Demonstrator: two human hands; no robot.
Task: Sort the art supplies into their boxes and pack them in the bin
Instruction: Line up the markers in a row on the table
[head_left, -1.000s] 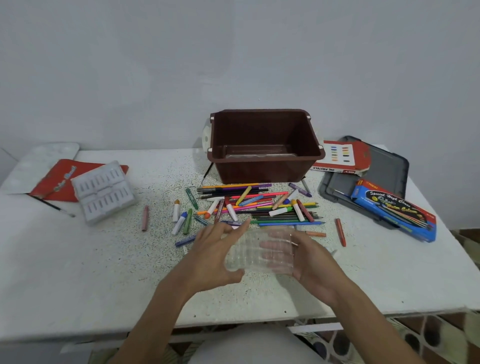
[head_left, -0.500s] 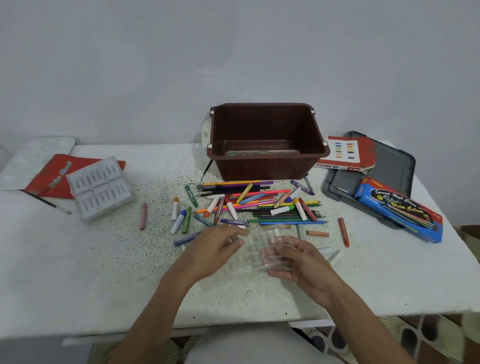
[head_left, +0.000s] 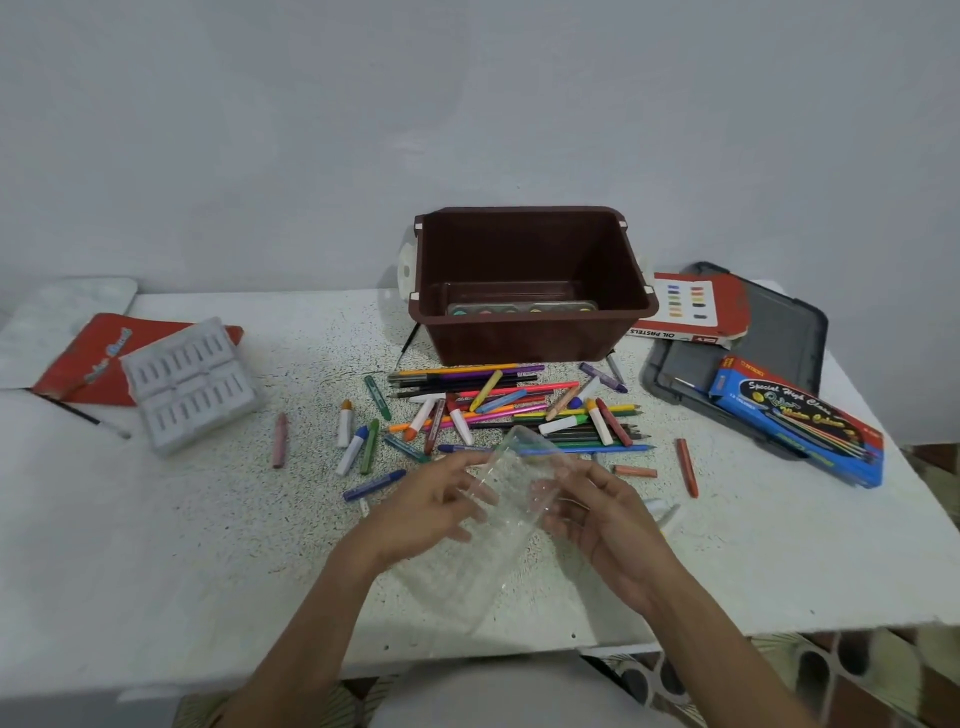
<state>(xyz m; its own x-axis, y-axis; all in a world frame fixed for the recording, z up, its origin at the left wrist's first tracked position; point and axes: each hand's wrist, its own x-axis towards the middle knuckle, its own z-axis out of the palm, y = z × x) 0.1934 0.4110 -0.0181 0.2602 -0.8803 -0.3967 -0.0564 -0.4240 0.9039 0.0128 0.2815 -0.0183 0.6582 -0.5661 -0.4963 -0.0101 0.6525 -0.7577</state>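
A clear plastic tray (head_left: 498, 525) with ridged slots is tilted above the table's near middle. My left hand (head_left: 431, 509) grips its left edge and my right hand (head_left: 597, 514) grips its right side. Behind them lies a loose pile of crayons, pencils and markers (head_left: 509, 410). The brown bin (head_left: 530, 286) stands at the back with a paint palette (head_left: 519, 309) on its floor. A red oil pastels box (head_left: 691, 309) lies right of the bin, and a blue watercolour pencil box (head_left: 800, 421) sits further right.
A white moulded tray (head_left: 189, 384) rests on a red box (head_left: 78, 364) at the left, with a white palette (head_left: 62, 312) behind. The bin's dark grey lid (head_left: 779, 338) lies at the right. A thin paintbrush (head_left: 98, 418) lies at left.
The clear tray has been turned from lying flat between my hands to tilted, with its far end raised and near end reaching toward the table edge. Both hands shifted their hold.
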